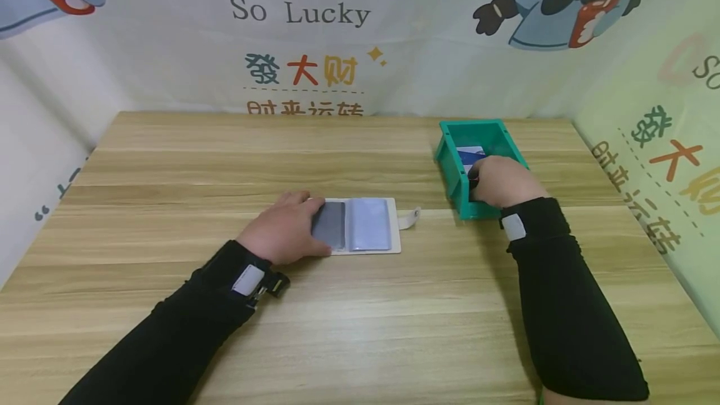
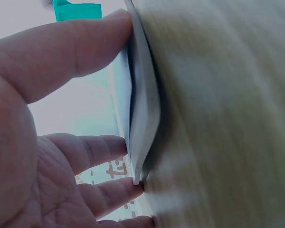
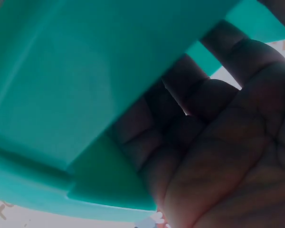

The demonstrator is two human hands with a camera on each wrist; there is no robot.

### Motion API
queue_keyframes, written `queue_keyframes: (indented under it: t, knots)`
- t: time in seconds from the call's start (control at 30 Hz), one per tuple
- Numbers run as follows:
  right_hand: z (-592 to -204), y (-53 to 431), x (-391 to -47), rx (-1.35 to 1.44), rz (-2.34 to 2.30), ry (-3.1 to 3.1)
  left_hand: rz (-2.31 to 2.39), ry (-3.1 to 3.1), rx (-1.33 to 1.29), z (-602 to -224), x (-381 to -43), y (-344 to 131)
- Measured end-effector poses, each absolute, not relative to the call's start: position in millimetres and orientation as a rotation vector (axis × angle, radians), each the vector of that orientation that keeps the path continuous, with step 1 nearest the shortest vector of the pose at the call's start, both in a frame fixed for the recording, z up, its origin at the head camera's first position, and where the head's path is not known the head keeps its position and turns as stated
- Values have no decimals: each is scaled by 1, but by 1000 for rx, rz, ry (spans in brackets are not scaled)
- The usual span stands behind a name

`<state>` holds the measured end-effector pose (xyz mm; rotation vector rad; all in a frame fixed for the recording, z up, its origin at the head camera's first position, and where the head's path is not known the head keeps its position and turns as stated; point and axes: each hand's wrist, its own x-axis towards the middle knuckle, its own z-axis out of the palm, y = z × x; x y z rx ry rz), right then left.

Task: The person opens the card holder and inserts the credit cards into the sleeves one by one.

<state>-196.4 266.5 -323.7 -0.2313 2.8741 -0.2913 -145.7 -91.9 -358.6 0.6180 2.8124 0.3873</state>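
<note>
An opened card holder (image 1: pixel 370 224) with a pale cover and clear plastic sleeves lies flat on the wooden table. Its short snap strap (image 1: pixel 409 219) points right. My left hand (image 1: pixel 284 228) rests over its left end; in the left wrist view the thumb (image 2: pixel 80 50) presses near one edge and the fingers touch farther along, all fairly straight. My right hand (image 1: pixel 509 181) reaches down into a green plastic bin (image 1: pixel 454 174), beside a blue-and-white card (image 1: pixel 471 154). The bin wall (image 3: pixel 85 85) hides the right fingertips in the right wrist view, so what they touch cannot be seen.
The wooden table (image 1: pixel 360 330) runs back to a printed cloth (image 1: pixel 416 61) hanging behind it. Similar cloth hangs along the left and right sides. The bin stands near the back right of the table.
</note>
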Motion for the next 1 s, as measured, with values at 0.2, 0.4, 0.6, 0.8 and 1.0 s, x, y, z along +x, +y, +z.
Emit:
queue_keyframes:
  t: [0.2,0.4,0.6,0.8,1.0]
  knots:
    - [-328,267,-198,-239,-273,2885,387,2807,614,-359,-145,-91]
    - [-330,266,-199,-228,-264,2894,387,2812,616,-359,-146,-92]
    - [-331,265,-199,-223,-266,2909,382,2813,615,-359,-145,-91]
    - [-332,265,-199,-218,-261,2922,380,2814,618,-358,-145,-91]
    - [-331,265,-200,-217,-279,2938,378,2812,617,-357,-145,-91]
